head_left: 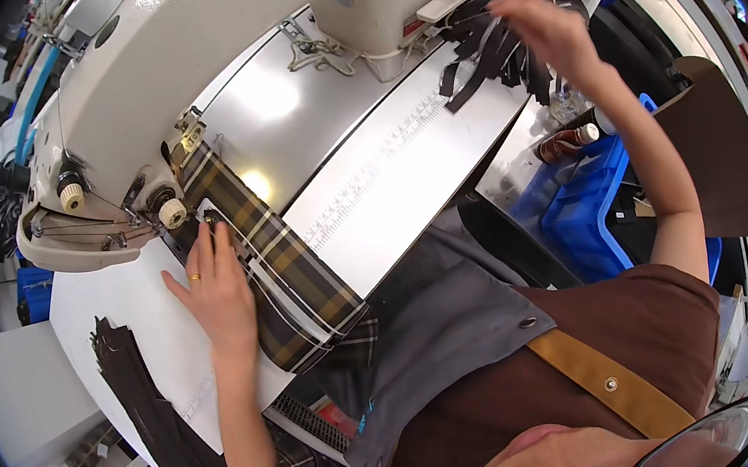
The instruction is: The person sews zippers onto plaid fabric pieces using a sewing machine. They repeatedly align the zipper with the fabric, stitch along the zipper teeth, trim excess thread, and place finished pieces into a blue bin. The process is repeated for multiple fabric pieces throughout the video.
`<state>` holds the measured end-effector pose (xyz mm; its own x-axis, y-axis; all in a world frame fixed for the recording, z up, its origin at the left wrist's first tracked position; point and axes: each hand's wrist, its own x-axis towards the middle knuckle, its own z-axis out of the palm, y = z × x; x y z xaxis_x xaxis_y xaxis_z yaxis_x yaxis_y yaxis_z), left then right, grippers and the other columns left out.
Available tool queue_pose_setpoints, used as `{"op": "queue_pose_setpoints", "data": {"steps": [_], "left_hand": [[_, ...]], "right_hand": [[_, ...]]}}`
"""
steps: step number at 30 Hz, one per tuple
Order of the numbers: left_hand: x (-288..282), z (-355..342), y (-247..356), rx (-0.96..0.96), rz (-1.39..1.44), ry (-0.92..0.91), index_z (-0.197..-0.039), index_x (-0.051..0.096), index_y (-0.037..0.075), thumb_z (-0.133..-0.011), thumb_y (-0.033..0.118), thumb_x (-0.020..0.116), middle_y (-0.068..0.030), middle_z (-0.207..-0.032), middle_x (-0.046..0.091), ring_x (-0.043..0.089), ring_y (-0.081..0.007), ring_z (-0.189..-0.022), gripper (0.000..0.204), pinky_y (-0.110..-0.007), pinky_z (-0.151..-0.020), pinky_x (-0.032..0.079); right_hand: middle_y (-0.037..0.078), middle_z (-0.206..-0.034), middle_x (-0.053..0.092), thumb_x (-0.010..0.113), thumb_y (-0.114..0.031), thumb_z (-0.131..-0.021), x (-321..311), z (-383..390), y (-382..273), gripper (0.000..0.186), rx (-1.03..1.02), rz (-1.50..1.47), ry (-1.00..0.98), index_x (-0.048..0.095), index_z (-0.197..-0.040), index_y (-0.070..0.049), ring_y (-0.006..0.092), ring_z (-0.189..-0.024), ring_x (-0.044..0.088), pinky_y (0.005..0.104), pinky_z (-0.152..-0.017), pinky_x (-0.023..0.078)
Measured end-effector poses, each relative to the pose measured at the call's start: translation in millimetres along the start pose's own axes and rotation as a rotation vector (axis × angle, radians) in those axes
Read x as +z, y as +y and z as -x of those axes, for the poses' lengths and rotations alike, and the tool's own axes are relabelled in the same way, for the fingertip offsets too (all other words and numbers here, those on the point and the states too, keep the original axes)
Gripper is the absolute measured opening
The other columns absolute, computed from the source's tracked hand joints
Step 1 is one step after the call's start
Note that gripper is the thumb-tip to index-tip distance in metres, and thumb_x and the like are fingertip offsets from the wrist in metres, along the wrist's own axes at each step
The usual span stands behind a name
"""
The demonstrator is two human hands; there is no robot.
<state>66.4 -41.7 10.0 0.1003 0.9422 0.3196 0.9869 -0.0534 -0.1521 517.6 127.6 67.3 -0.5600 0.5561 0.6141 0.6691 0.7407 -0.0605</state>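
Plaid fabric strip (281,267) lies on the bench (404,175), its long axis running from the sewing machine (187,52) needle end toward the person's lap. Left hand (214,284) presses flat on it, fingers open — the nearer of the 2 hands. Right hand (545,29), loosely open, hovers over dark strips (488,59), well apart.

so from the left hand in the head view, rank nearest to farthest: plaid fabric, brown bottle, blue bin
From the left hand:
1. plaid fabric, under its fingers, by the sewing machine.
2. brown bottle, far right, lying at the bin's top edge.
3. blue bin, right of the table; nearly level with the bottle.
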Motion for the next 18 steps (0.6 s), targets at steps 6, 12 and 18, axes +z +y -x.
{"op": "queue_pose_setpoints", "data": {"steps": [6,12,18], "left_hand": [[-76,-22,98,0.130,1.330,-0.337,-0.121,0.055,-0.003,-0.081,0.018,0.072,-0.0135,-0.113,0.062,0.055,-0.0234,-0.108,0.048,-0.036,-0.096,0.038],[-73,20,102,-0.242,1.806,-0.795,-0.096,0.066,-0.004,-0.096,0.014,0.052,-0.0040,-0.081,0.066,0.060,-0.0105,-0.082,0.023,-0.027,-0.079,0.047],[-82,64,97,-0.454,2.035,-0.578,-0.115,0.058,-0.006,-0.092,0.008,0.056,-0.0108,-0.101,0.067,0.062,-0.0164,-0.099,0.027,-0.030,-0.092,0.045]], "right_hand": [[0.020,-0.104,0.065,0.062,-0.006,-0.073,6,-23,-149,0.027,-0.498,-0.291,0.027,0.061,-0.098,0.004,0.0196,-0.065,0.063,0.0283,-0.057,0.052],[0.018,-0.102,0.064,0.063,-0.006,-0.075,42,-46,-140,0.033,-0.501,-0.209,0.129,0.064,-0.107,0.002,0.0262,-0.075,0.066,0.0319,-0.062,0.056],[0.012,-0.107,0.066,0.061,-0.004,-0.073,75,-55,-196,0.033,-0.440,-0.598,0.270,0.065,-0.106,-0.003,0.0235,-0.083,0.068,0.0301,-0.065,0.057]]}}
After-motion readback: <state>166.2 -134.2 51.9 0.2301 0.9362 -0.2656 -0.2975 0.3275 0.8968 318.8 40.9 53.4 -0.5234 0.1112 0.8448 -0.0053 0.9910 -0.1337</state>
